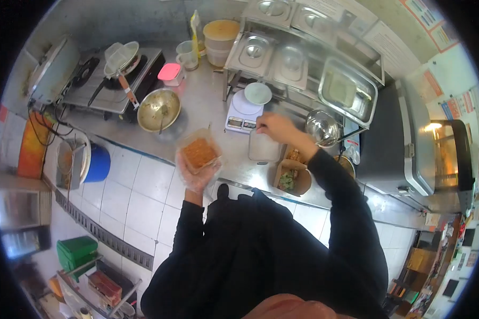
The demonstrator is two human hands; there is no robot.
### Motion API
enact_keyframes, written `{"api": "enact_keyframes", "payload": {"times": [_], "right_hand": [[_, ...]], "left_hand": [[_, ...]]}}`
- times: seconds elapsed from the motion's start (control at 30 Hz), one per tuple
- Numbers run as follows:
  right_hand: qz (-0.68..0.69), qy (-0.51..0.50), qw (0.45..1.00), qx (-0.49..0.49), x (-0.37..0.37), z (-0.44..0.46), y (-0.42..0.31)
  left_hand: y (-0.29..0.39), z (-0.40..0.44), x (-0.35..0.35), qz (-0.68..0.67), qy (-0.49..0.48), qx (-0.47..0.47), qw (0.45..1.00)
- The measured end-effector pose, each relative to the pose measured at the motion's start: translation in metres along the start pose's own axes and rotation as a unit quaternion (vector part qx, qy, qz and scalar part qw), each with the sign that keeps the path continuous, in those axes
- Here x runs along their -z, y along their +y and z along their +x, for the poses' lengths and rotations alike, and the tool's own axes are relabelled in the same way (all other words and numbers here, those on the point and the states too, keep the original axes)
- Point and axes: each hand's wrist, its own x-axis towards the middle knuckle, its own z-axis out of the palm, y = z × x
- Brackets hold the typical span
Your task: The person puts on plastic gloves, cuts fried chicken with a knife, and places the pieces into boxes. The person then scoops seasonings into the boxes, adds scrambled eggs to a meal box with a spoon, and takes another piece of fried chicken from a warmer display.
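Note:
My left hand [198, 175], which seems to be in a clear plastic glove, holds a clear plastic tub [199, 151] of orange-brown food over the counter's front edge. My right hand [275, 127] is closed, fingers together, above a translucent rectangular container [264, 147]. Whether anything is pinched in it cannot be made out. Just behind that hand stands a white kitchen scale [244, 114] with a small pale bowl [258, 93] on it. Under my right forearm sits an open brown paper food box [302, 179] with green leaves and browned pieces inside.
Left on the steel counter [213, 101] are a metal bowl [159, 110] with a utensil, a pink-lidded tub [170, 74] and a stove [109, 85] with a pan. A rack with lidded steel pans [253, 53] rises behind the scale. A shiny metal bowl [323, 128] is beside my right forearm.

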Motion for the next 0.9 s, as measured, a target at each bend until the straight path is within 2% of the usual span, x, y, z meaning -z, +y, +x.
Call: {"api": "enact_keyframes", "payload": {"times": [0.1, 0.17, 0.23, 0.27, 0.3, 0.33, 0.37, 0.4, 0.43, 0.47, 0.53, 0.57, 0.63, 0.7, 0.73, 0.8, 0.83, 0.87, 0.9], "right_hand": [[-0.04, -0.005, 0.998, -0.055, -0.061, -0.005, 0.056], [-0.064, -0.011, 0.993, -0.094, -0.056, -0.016, 0.06], [-0.068, 0.09, 0.991, -0.067, -0.042, -0.028, 0.063], [-0.062, 0.185, 0.98, -0.027, -0.017, -0.035, 0.054], [-0.055, 0.278, 0.959, 0.014, 0.022, -0.046, 0.037], [-0.128, 0.367, 0.921, 0.02, 0.061, -0.058, 0.027], [-0.111, 0.409, 0.904, -0.063, 0.089, -0.073, 0.041], [-0.126, 0.481, 0.866, -0.047, 0.122, -0.081, 0.065], [-0.125, 0.519, 0.837, -0.122, 0.152, -0.09, 0.08], [-0.192, 0.503, 0.821, -0.193, 0.18, -0.1, 0.101], [-0.318, 0.408, 0.826, -0.222, 0.197, -0.117, 0.168], [-0.317, 0.411, 0.826, -0.219, 0.195, -0.121, 0.193], [-0.384, 0.245, 0.856, -0.244, 0.195, -0.122, 0.228], [-0.374, 0.222, 0.865, -0.252, 0.203, -0.118, 0.24], [-0.362, 0.195, 0.871, -0.268, 0.201, -0.116, 0.246], [-0.406, 0.241, 0.858, -0.201, 0.205, -0.118, 0.275], [-0.397, 0.237, 0.842, -0.277, 0.212, -0.119, 0.252], [-0.389, 0.278, 0.849, -0.223, 0.218, -0.126, 0.265], [-0.379, 0.302, 0.839, -0.249, 0.223, -0.132, 0.258]], "left_hand": [[0.004, -0.003, -0.015, 0.012, -0.002, -0.021, 1.0], [0.005, -0.004, -0.023, 0.039, -0.013, -0.018, 0.999], [0.003, -0.008, -0.029, 0.043, -0.023, -0.014, 0.999], [0.002, -0.01, -0.031, 0.038, -0.025, -0.012, 0.999], [0.001, -0.013, -0.032, 0.034, -0.027, -0.011, 0.999], [-0.001, -0.016, -0.032, 0.015, -0.023, -0.011, 1.0], [-0.003, -0.019, -0.033, 0.005, -0.021, -0.013, 1.0], [-0.005, -0.021, -0.033, -0.004, -0.018, -0.014, 1.0], [-0.007, -0.024, -0.034, 0.006, -0.013, -0.018, 1.0], [-0.011, -0.026, -0.036, 0.012, -0.011, -0.021, 1.0], [-0.02, -0.03, -0.04, 0.044, -0.002, -0.026, 0.999], [-0.027, -0.032, -0.044, 0.056, 0.001, -0.031, 0.998], [-0.042, -0.038, -0.058, 0.052, -0.016, -0.029, 0.998], [-0.063, -0.046, -0.075, 0.037, -0.033, -0.033, 0.998], [-0.077, -0.05, -0.083, 0.242, -0.021, -0.139, 0.96], [-0.098, -0.057, -0.095, 0.44, 0.009, -0.241, 0.865], [-0.104, -0.057, -0.101, 0.424, 0.036, -0.197, 0.883], [-0.109, -0.057, -0.101, 0.416, 0.059, -0.177, 0.89], [-0.114, -0.058, -0.102, 0.407, 0.083, -0.157, 0.896]]}}
